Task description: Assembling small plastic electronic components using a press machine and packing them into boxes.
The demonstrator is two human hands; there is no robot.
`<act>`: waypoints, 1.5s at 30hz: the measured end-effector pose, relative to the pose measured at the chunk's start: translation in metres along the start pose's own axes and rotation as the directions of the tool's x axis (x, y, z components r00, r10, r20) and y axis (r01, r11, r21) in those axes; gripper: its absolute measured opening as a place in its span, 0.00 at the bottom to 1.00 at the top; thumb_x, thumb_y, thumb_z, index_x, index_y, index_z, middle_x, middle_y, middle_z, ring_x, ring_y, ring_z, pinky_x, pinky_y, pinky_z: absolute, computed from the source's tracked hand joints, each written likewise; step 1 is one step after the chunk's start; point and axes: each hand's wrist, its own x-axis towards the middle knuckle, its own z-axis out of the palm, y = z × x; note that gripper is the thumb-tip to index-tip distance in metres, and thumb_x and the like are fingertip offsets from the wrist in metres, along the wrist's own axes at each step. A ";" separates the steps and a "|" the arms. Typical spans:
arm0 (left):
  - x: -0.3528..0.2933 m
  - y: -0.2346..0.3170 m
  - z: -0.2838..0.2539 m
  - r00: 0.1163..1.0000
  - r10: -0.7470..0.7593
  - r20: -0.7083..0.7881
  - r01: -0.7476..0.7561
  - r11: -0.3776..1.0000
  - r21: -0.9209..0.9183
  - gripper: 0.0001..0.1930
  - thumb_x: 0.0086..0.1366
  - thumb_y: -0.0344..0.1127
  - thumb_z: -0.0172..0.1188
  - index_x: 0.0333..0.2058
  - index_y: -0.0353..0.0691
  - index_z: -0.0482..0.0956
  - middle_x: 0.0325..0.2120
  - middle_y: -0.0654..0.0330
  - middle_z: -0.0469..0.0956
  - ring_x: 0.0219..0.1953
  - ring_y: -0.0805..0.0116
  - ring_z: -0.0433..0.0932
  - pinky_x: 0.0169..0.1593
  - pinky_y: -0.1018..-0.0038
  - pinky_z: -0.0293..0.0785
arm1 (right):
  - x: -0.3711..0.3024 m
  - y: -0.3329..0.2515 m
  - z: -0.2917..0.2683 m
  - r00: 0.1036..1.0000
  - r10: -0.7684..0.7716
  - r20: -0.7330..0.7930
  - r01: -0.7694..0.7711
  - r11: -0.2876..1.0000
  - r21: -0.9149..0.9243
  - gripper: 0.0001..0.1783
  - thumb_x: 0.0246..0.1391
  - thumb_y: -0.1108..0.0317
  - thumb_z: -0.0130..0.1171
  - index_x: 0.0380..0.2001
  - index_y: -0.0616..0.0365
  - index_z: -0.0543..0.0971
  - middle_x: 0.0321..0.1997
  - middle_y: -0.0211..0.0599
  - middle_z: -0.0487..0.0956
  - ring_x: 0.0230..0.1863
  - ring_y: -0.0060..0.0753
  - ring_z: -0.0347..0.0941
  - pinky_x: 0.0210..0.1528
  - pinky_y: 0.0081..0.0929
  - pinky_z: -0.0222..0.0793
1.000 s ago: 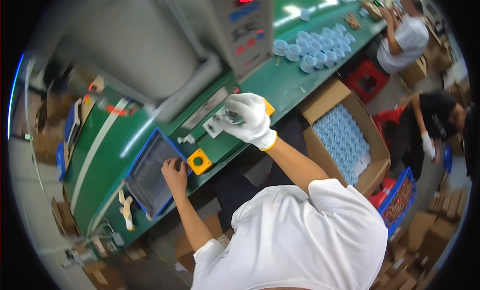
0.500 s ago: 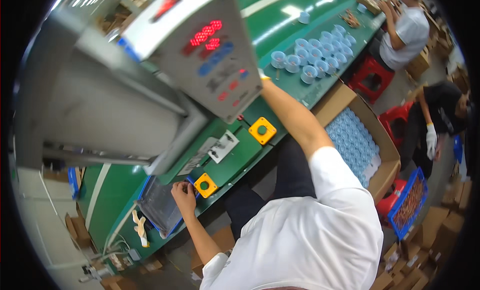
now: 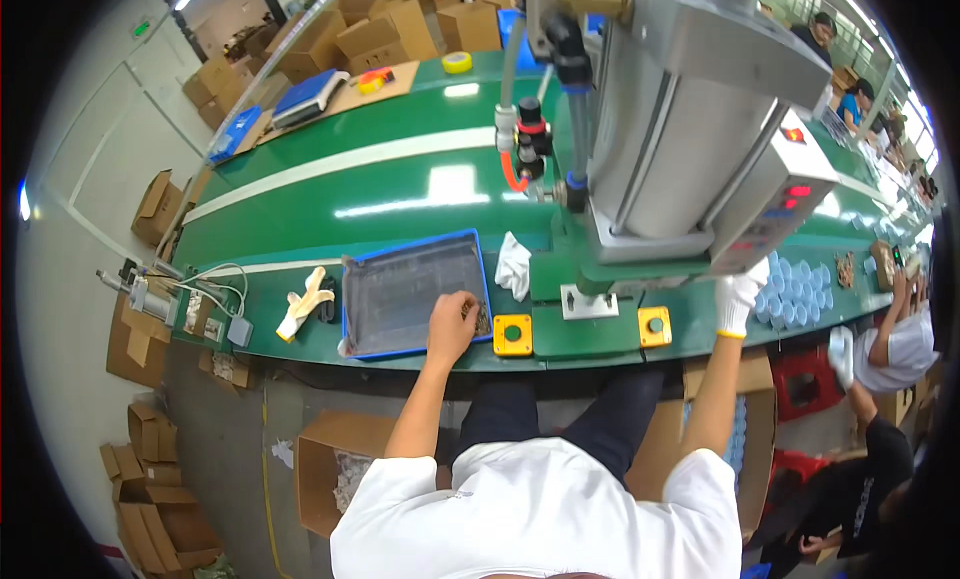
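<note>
My bare left hand point(image 3: 454, 322) is at the right end of a blue-rimmed tray point(image 3: 412, 352) with a dark floor. Its fingers are curled together over a small heap of brownish parts point(image 3: 482, 320); anything between them is too small to make out. My right hand point(image 3: 738, 297) wears a white glove with a yellow cuff. It is beside the press's control box point(image 3: 775, 199), left of several pale blue plastic cups point(image 3: 796, 291); its fingertips are partly hidden. Between my hands stands a grey press point(image 3: 665, 149) above a small white plate point(image 3: 589, 303).
Two yellow button boxes, one left point(image 3: 513, 335) and one right point(image 3: 655, 327), flank the press base. A white cloth point(image 3: 513, 267) and a loose glove point(image 3: 303, 305) lie on the green table point(image 3: 400, 199). Cartons point(image 3: 335, 441) stand below; co-workers sit at the right.
The view has swung left and levelled, bringing the tray to mid-picture. My right hand, mostly hidden behind the control box before, now shows. My left hand is over the tray's right end.
</note>
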 end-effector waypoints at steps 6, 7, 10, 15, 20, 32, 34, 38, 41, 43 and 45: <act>0.014 -0.019 -0.003 0.993 0.095 -0.069 -0.088 0.991 0.099 0.07 0.70 0.33 0.68 0.42 0.37 0.90 0.39 0.49 0.88 0.44 0.44 0.83 0.51 0.54 0.78 | -0.103 -0.147 -0.024 0.835 0.498 0.236 -0.429 0.319 0.845 0.37 0.63 0.72 0.72 0.70 0.62 0.66 0.67 0.53 0.79 0.64 0.42 0.80 0.71 0.43 0.75; 0.015 -0.017 -0.002 0.994 0.087 -0.068 -0.079 0.991 0.109 0.07 0.71 0.34 0.68 0.42 0.38 0.90 0.38 0.49 0.88 0.45 0.45 0.83 0.51 0.54 0.78 | -0.106 -0.160 -0.019 0.880 0.415 0.231 -0.419 0.450 0.788 0.44 0.56 0.70 0.78 0.71 0.64 0.66 0.65 0.54 0.82 0.64 0.43 0.81 0.71 0.43 0.75; 0.018 -0.015 0.003 0.993 0.114 -0.023 -0.111 0.989 0.095 0.07 0.72 0.34 0.68 0.41 0.37 0.89 0.38 0.50 0.87 0.44 0.45 0.82 0.51 0.55 0.77 | -0.078 -0.207 -0.024 0.920 0.307 0.244 -0.386 0.590 0.709 0.37 0.47 0.66 0.84 0.58 0.68 0.80 0.53 0.48 0.89 0.53 0.37 0.87 0.61 0.35 0.80; 0.009 -0.019 0.008 0.992 0.128 -0.024 -0.125 0.987 0.102 0.10 0.75 0.37 0.67 0.41 0.36 0.89 0.37 0.52 0.86 0.43 0.47 0.82 0.49 0.56 0.77 | -0.053 -0.230 -0.016 0.954 0.041 0.298 -0.203 0.818 0.538 0.22 0.42 0.62 0.83 0.36 0.59 0.83 0.37 0.45 0.85 0.40 0.54 0.83 0.45 0.46 0.80; 0.003 -0.014 0.005 0.993 0.117 -0.009 -0.115 0.987 0.114 0.10 0.75 0.38 0.68 0.41 0.36 0.88 0.36 0.53 0.86 0.43 0.48 0.81 0.49 0.56 0.77 | -0.070 -0.233 0.003 0.983 -0.093 0.159 0.039 0.950 0.310 0.29 0.45 0.52 0.83 0.44 0.56 0.82 0.39 0.41 0.84 0.46 0.54 0.81 0.52 0.47 0.78; 0.001 0.015 0.007 0.976 0.203 -0.076 -0.204 0.979 0.001 0.06 0.73 0.32 0.67 0.40 0.34 0.85 0.38 0.51 0.84 0.44 0.46 0.82 0.49 0.56 0.77 | -0.051 -0.248 0.009 0.950 -0.078 0.304 0.026 0.985 0.169 0.25 0.43 0.49 0.83 0.34 0.57 0.85 0.35 0.44 0.84 0.40 0.54 0.83 0.44 0.47 0.80; -0.008 0.030 0.018 0.955 0.273 -0.116 -0.286 0.950 -0.126 0.04 0.72 0.28 0.67 0.41 0.33 0.85 0.42 0.48 0.86 0.48 0.43 0.83 0.54 0.55 0.79 | -0.060 -0.233 0.017 0.920 -0.069 0.386 -0.028 0.970 0.240 0.27 0.43 0.50 0.82 0.38 0.58 0.85 0.37 0.45 0.84 0.42 0.54 0.83 0.45 0.47 0.80; -0.032 0.030 0.036 0.929 0.357 -0.099 -0.370 0.912 -0.176 0.04 0.72 0.25 0.67 0.43 0.32 0.85 0.43 0.47 0.88 0.45 0.43 0.87 0.51 0.56 0.83 | -0.091 -0.199 -0.018 0.980 -0.175 0.095 0.129 0.921 0.367 0.34 0.48 0.56 0.76 0.55 0.66 0.80 0.51 0.52 0.85 0.51 0.62 0.81 0.54 0.54 0.78; -0.035 0.016 0.043 0.889 0.430 -0.159 -0.454 0.875 -0.170 0.04 0.74 0.25 0.66 0.43 0.30 0.86 0.42 0.46 0.88 0.44 0.42 0.87 0.51 0.56 0.84 | -0.122 -0.147 -0.031 0.992 -0.122 -0.041 0.129 0.961 0.245 0.23 0.56 0.66 0.65 0.54 0.65 0.81 0.47 0.50 0.87 0.50 0.63 0.82 0.55 0.55 0.78; -0.034 0.009 0.042 0.810 0.555 -0.190 -0.579 0.808 -0.112 0.04 0.72 0.25 0.66 0.42 0.31 0.86 0.41 0.47 0.87 0.45 0.41 0.87 0.51 0.53 0.83 | -0.139 -0.113 -0.012 0.982 -0.140 0.128 0.109 0.968 0.224 0.12 0.56 0.72 0.62 0.44 0.60 0.83 0.42 0.45 0.86 0.42 0.58 0.82 0.54 0.53 0.79; -0.035 0.007 0.037 0.799 0.589 -0.121 -0.595 0.804 -0.014 0.04 0.71 0.26 0.66 0.40 0.31 0.85 0.38 0.48 0.86 0.47 0.41 0.85 0.53 0.50 0.80 | -0.136 -0.122 -0.009 0.936 -0.349 -0.043 0.348 0.902 0.254 0.08 0.57 0.70 0.63 0.40 0.57 0.82 0.39 0.44 0.85 0.41 0.56 0.82 0.54 0.52 0.79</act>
